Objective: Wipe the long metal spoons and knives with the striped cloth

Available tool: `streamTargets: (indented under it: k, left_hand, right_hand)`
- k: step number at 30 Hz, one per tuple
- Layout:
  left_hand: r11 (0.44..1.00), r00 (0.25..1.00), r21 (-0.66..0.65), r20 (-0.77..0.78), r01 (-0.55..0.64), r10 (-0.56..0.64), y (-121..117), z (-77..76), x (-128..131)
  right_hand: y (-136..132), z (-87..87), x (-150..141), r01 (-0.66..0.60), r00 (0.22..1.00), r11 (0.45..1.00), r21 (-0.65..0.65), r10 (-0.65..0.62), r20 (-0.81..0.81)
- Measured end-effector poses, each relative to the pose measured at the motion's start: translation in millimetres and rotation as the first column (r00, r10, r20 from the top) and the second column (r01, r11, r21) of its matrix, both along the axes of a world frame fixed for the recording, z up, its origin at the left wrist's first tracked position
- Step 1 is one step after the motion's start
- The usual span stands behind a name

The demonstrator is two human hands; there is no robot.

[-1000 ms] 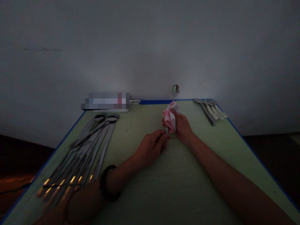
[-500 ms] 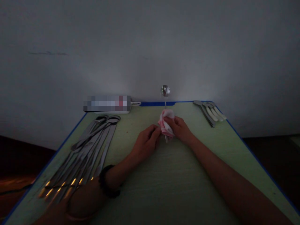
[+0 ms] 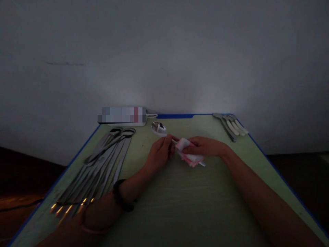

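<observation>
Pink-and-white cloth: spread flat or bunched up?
Bunched up: the cloth is gathered in the right hand, spoon handle showing at both sides.

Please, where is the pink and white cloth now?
In the head view, the cloth is slightly right of centre, in the right hand, around the spoon's handle, near the left hand.

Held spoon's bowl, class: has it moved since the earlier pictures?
Yes: the spoon's bowl moved left and down in view, from above the table's far edge to below.
</observation>
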State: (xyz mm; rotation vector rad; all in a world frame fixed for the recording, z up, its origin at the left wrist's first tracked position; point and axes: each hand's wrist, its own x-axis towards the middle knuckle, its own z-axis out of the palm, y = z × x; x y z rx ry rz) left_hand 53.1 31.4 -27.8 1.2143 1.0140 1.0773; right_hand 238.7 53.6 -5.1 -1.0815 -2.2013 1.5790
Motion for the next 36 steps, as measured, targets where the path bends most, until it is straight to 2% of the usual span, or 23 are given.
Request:
streamTargets:
  k: [5, 8, 12, 16, 21, 23, 25, 28, 30, 33, 36]
  left_hand:
    - [0.994, 0.959, -0.058, 0.263, -0.097, 0.109, -3.1, -3.1, 3.9]
    - [0.988, 0.921, -0.06, 0.356, -0.145, 0.156, -2.6, -3.0, 3.9]
    - [0.988, 0.914, -0.044, 0.377, -0.145, 0.151, -2.9, -2.4, 3.5]
    - [0.986, 0.916, -0.029, 0.367, -0.166, 0.165, -3.1, -1.4, 2.1]
    - [0.968, 0.864, -0.045, 0.443, -0.246, 0.24, 3.1, 0.3, -3.7]
    - [0.978, 0.864, -0.058, 0.461, -0.199, 0.203, 3.2, 0.8, -3.3]
    - [0.99, 0.868, -0.075, 0.475, -0.122, 0.143, 0.6, 1.4, -0.9]
    - [0.994, 0.879, -0.107, 0.471, -0.035, 0.082, -5.0, 2.8, 3.0]
    - [0.992, 0.889, -0.128, 0.452, -0.01, 0.067, -7.2, 4.1, 4.1]
    - [0.991, 0.894, -0.135, 0.445, 0.006, 0.055, -7.8, 5.3, 3.7]
    - [0.993, 0.898, -0.109, 0.44, 0.047, 0.006, -7.5, 4.7, 3.9]
  right_hand:
    - [-0.5, 13.5, 15.4, -0.012, 0.995, 0.999, -0.05, 0.017, 0.1]
    - [1.0, 18.6, 25.9, 0.004, 0.99, 0.999, -0.054, 0.003, 0.143]
    - [5.6, 19.0, 37.0, -0.02, 0.979, 0.999, -0.026, 0.025, 0.2]
    - [10.2, 18.0, 55.2, 0.008, 0.97, 1.0, 0.01, -0.01, 0.245]
    - [12.2, 17.7, 78.3, 0.108, 0.869, 0.986, 0.125, -0.155, 0.47]
    - [12.5, 17.4, 73.4, 0.087, 0.859, 0.986, 0.142, -0.147, 0.491]
    - [12.9, 18.5, 60.3, -0.004, 0.875, 0.986, 0.166, -0.077, 0.478]
    - [11.7, 26.0, 39.0, -0.059, 0.895, 0.906, 0.419, -0.138, 0.424]
    - [8.3, 34.5, 29.8, -0.024, 0.927, 0.869, 0.494, -0.165, 0.336]
    - [1.3, 44.9, 21.4, 0.018, 0.967, 0.892, 0.452, -0.131, 0.218]
    - [-3.2, 45.2, 11.2, 0.028, 0.964, 0.927, 0.375, -0.125, 0.236]
